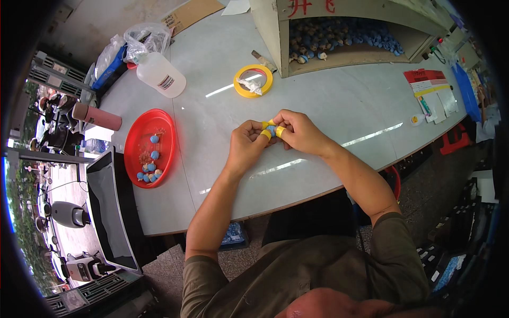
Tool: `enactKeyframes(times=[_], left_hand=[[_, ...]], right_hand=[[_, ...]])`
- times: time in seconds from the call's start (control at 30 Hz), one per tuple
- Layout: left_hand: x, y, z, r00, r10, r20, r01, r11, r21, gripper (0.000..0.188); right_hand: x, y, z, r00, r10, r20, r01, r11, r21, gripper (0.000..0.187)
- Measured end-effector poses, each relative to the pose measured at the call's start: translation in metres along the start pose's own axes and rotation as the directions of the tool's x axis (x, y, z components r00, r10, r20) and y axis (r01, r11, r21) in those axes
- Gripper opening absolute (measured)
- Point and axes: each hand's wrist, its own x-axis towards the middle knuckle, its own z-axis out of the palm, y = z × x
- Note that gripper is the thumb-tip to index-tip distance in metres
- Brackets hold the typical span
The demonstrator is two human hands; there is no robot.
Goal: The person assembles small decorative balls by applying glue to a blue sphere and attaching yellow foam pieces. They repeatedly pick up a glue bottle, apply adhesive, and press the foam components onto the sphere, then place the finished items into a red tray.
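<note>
While both hands met over the pale surface (328, 100), the details stood as follows:

Held thing: a small blue-and-tan piece (271, 129), pinched between the two hands just above the surface, near its front edge.
How it would handle: judged light and rigid, small enough to slip or pop free; best taken by its sides with the fingertips, as it was.
Left hand (248, 144): fingers curled in and pressed together on the piece, thumb tip wrapped in yellow tape (265, 134); wrist bent inward, forearm coming up from the lower edge.
Right hand (299, 131): fingers closed on the piece from the other side, yellow wrap showing at a fingertip; knuckles up, forearm angled in from the lower right.
Grip detail: exactly which fingertips bore on the piece could not be told, since the hands hid most of it.
Nearby: a red tray (139, 142) with similar blue pieces lay well to the left; a yellow tape roll (253, 81) sat beyond the hands; a cardboard box (339, 32) of like pieces stood behind.
</note>
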Motion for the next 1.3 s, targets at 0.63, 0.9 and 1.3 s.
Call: enactKeyframes(times=[0.63, 0.9, 1.3], left_hand=[[0.001, 0.003, -0.01, 0.998, -0.011, 0.069, 0.018, 0.995, -0.095, 0.025], [0.001, -0.002, -0.009, 0.997, 0.018, 0.075, -0.009, 0.993, -0.114, 0.023], [-0.003, -0.014, -0.002, 0.998, 0.067, 0.015, -0.067, 0.998, -0.005, 0.017]], right_hand=[[-0.001, -0.004, -0.002, 0.999, -0.003, 0.036, 0.002, 0.999, 0.048, 0.018], [0.0, 0.002, -0.004, 0.999, -0.016, 0.048, 0.015, 1.0, 0.026, 0.015], [-0.003, 0.0, -0.001, 0.999, -0.023, 0.044, 0.024, 1.0, -0.02, 0.015]])
